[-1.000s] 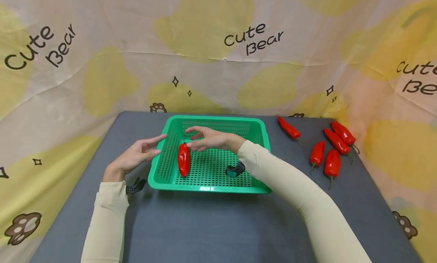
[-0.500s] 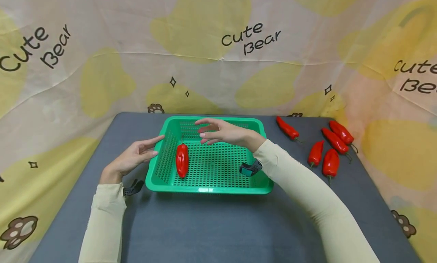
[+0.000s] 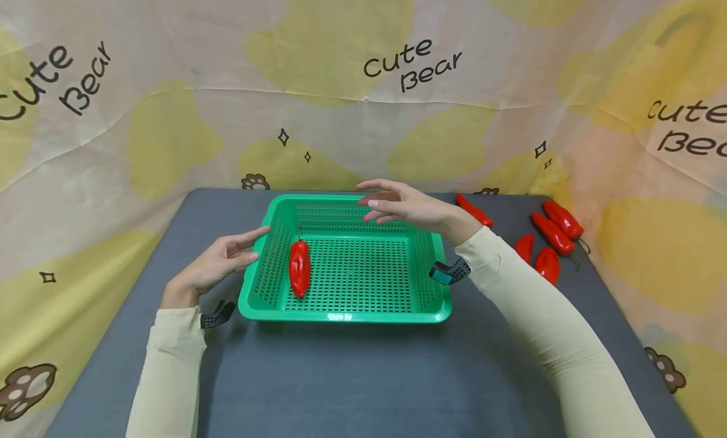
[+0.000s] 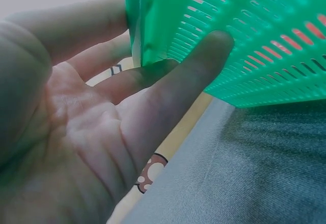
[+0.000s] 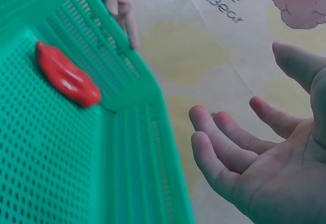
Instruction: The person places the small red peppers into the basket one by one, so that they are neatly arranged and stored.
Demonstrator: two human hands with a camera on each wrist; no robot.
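Note:
A green perforated plastic basket (image 3: 341, 316) stands on the grey table. One red pepper (image 3: 299, 269) lies inside it near the left wall, its stem toward the back. My left hand (image 3: 218, 264) rests against the basket's left side with relaxed, nearly straight fingers; in the left wrist view its fingertips touch the green wall (image 4: 244, 35). Above the basket's back right part hovers my right hand (image 3: 411, 207), fingers loosely spread and holding nothing. The right wrist view shows the same pepper (image 5: 67, 76) in the basket, apart from the right hand (image 5: 265, 158).
Several more red peppers (image 3: 552, 234) lie on the table (image 3: 363, 375) at the right, two partly hidden by the right sleeve (image 3: 545, 331). Another pepper (image 3: 473, 209) lies by the back edge, partly behind the right hand. A printed cloth (image 3: 318, 59) hangs behind and beside the table.
My right hand has moved right and back, away from the pepper in the basket, toward the basket's back right corner. The left hand stays at the left side. The view has shifted slightly.

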